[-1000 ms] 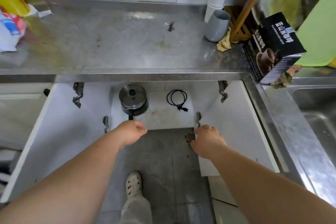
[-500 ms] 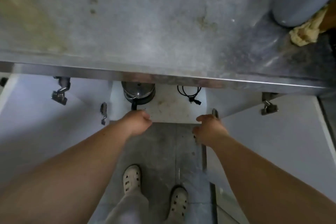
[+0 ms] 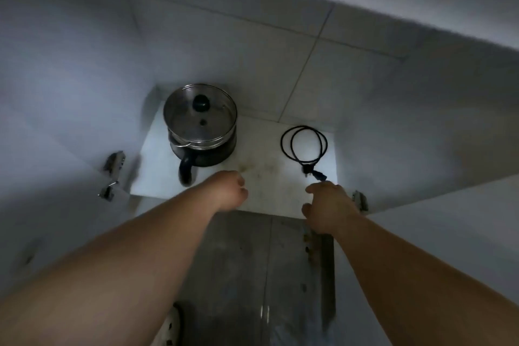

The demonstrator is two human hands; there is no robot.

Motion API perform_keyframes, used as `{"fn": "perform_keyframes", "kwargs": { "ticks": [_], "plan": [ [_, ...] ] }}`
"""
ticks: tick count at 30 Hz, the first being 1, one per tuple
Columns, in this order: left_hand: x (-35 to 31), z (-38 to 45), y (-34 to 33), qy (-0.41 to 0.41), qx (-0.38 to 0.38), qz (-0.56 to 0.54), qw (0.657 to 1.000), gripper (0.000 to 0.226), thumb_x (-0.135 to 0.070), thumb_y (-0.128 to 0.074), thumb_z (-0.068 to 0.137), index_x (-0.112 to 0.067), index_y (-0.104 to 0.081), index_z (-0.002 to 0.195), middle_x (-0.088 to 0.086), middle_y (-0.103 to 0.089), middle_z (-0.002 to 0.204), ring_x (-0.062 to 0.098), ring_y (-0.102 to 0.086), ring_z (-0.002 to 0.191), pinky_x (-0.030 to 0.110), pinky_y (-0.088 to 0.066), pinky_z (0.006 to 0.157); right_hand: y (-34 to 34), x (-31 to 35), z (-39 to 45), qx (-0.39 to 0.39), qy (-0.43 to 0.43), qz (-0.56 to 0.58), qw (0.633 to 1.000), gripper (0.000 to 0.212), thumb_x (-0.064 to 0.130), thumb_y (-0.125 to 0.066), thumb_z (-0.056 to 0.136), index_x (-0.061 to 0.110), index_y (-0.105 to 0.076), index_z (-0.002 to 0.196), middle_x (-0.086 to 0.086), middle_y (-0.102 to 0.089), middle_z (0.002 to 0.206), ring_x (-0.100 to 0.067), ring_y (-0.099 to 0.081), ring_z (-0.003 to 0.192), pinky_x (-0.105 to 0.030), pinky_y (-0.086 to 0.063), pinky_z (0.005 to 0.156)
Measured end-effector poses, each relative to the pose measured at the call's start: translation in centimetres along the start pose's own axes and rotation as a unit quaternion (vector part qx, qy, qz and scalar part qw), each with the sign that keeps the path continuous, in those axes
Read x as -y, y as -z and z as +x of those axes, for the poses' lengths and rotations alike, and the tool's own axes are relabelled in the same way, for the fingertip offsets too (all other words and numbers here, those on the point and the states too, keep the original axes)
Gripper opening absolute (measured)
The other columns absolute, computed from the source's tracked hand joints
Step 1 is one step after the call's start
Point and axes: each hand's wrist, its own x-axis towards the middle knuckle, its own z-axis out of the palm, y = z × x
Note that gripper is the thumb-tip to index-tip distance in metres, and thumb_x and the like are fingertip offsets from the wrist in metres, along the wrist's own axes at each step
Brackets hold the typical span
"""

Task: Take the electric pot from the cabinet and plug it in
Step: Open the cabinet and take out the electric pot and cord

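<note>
You'll find no text, label, brand, number or sign that can be read anywhere here.

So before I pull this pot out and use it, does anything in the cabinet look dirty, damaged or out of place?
The cabinet floor has brownish stains in front of the electric pot. The black cord lies coiled apart from the pot, not attached. Nothing looks broken or spilled.
</note>
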Motion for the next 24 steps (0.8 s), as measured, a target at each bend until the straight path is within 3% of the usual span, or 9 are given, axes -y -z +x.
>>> {"fn": "perform_keyframes", "kwargs": {
  "ticks": [3, 9, 13, 16, 19, 24],
  "plan": [
    [0.9, 4.1, -1.4, -0.014, -0.024, 0.033, 0.999, 0.045, -0.031, -0.045, 0.092, -0.012, -0.047, 0.132, 0.01, -0.048, 0.137, 0.026, -0.048, 0.119, 0.026, -0.038, 0.09, -1.7, -0.5, 4.4, -0.007, 0.001, 0.005, 1.0, 0.051, 0.027, -0.05, 0.09, 0.016, -0.04, 0.139, -0.01, -0.037, 0.145, -0.027, -0.036, 0.13, -0.037, -0.034, 0.106],
    [3.1, 10.8, -4.7, -0.028, -0.046, 0.034, 0.998, 0.052, -0.032, -0.045, 0.093, -0.013, -0.035, 0.14, 0.012, -0.037, 0.145, 0.027, -0.044, 0.124, 0.029, -0.039, 0.094, -6.0, -1.2, 11.3, -0.038, 0.001, 0.011, 0.999, 0.051, 0.023, -0.05, 0.089, 0.015, -0.039, 0.138, -0.011, -0.041, 0.142, -0.028, -0.04, 0.126, -0.037, -0.04, 0.101],
    [4.7, 13.8, -9.0, -0.004, -0.024, 0.022, 0.999, 0.062, -0.033, -0.047, 0.091, -0.017, -0.022, 0.145, 0.013, -0.027, 0.149, 0.031, -0.036, 0.129, 0.036, -0.036, 0.104, -9.6, -2.4, 13.2, -0.031, 0.001, 0.028, 0.999, 0.058, 0.022, -0.052, 0.088, 0.016, -0.032, 0.142, -0.012, -0.04, 0.143, -0.028, -0.039, 0.128, -0.039, -0.038, 0.104],
    [4.5, 15.5, -12.0, -0.01, -0.01, 0.047, 0.999, 0.069, -0.034, -0.05, 0.089, -0.016, -0.016, 0.146, 0.014, -0.017, 0.153, 0.034, -0.025, 0.135, 0.04, -0.029, 0.109, -12.1, -4.1, 13.7, -0.019, -0.01, 0.016, 1.0, 0.064, 0.021, -0.053, 0.086, 0.017, -0.026, 0.144, -0.011, -0.037, 0.144, -0.029, -0.036, 0.129, -0.038, -0.036, 0.104],
    [3.6, 17.4, -12.8, -0.032, -0.044, 0.07, 0.996, 0.075, -0.039, -0.053, 0.087, -0.019, -0.013, 0.147, 0.011, -0.007, 0.157, 0.033, -0.013, 0.14, 0.044, -0.02, 0.113, -12.5, -5.6, 14.8, -0.038, -0.027, 0.015, 0.999, 0.069, 0.021, -0.054, 0.085, 0.017, -0.021, 0.146, -0.011, -0.032, 0.148, -0.031, -0.033, 0.132, -0.04, -0.033, 0.105],
    [3.0, 20.2, -12.8, -0.028, -0.056, 0.195, 0.979, 0.09, -0.061, -0.05, 0.08, -0.026, -0.002, 0.148, 0.008, 0.01, 0.158, 0.035, 0.008, 0.142, 0.058, 0.002, 0.112, -12.7, -7.0, 17.2, -0.065, -0.044, 0.068, 0.995, 0.074, 0.018, -0.055, 0.084, 0.019, -0.016, 0.147, -0.011, -0.029, 0.149, -0.032, -0.034, 0.132, -0.04, -0.034, 0.103]
  ]
}}
